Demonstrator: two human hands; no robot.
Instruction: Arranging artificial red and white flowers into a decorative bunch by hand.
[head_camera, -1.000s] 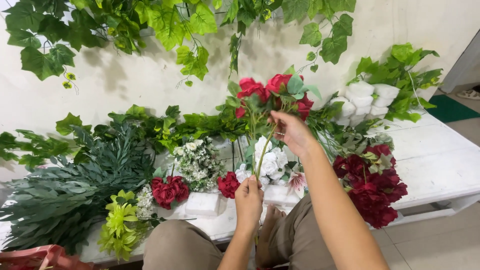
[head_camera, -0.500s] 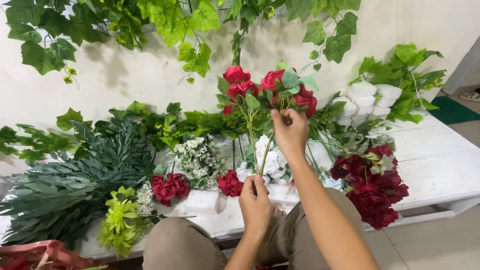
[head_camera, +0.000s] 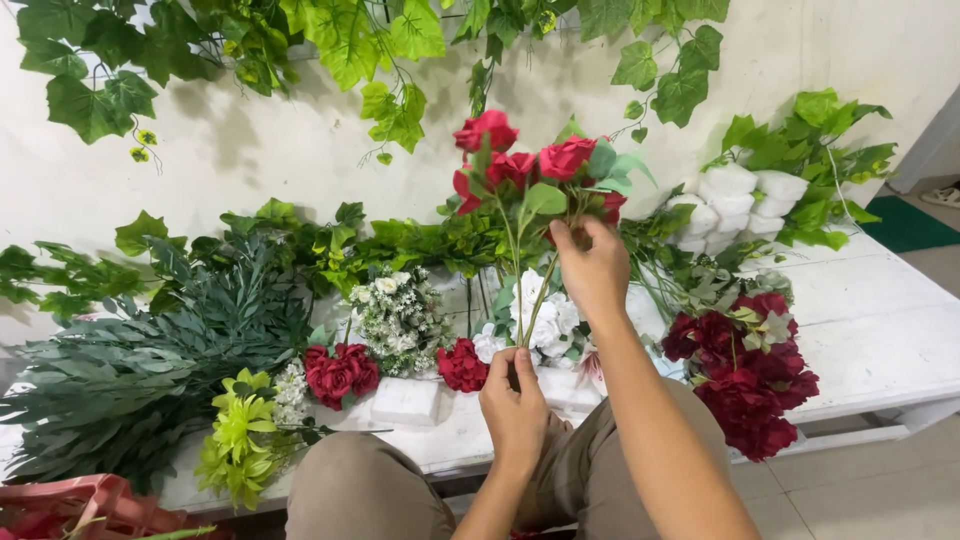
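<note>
My left hand (head_camera: 515, 405) grips the lower stems of a bunch of artificial red roses (head_camera: 530, 170) with green leaves, held upright over the white table (head_camera: 860, 330). Higher up, my right hand (head_camera: 592, 265) pinches the stems just under the blooms. Behind the stems lies a cluster of white flowers (head_camera: 540, 320). A small red rose bloom (head_camera: 462, 365) lies just left of my left hand. My knees in tan trousers show at the bottom.
On the table lie dark green fern fronds (head_camera: 130, 370), lime-green flowers (head_camera: 240, 440), red roses (head_camera: 340, 372), a white small-flower spray (head_camera: 398, 315), dark red blooms (head_camera: 745, 375) and white hydrangea-like flowers (head_camera: 735, 200). Ivy vines (head_camera: 330, 45) hang on the wall. A pink bag (head_camera: 80, 505) sits bottom left.
The rose bunch has been lifted higher, and my right hand has moved up with it to just under the blooms. My left hand has closed on the lower stems.
</note>
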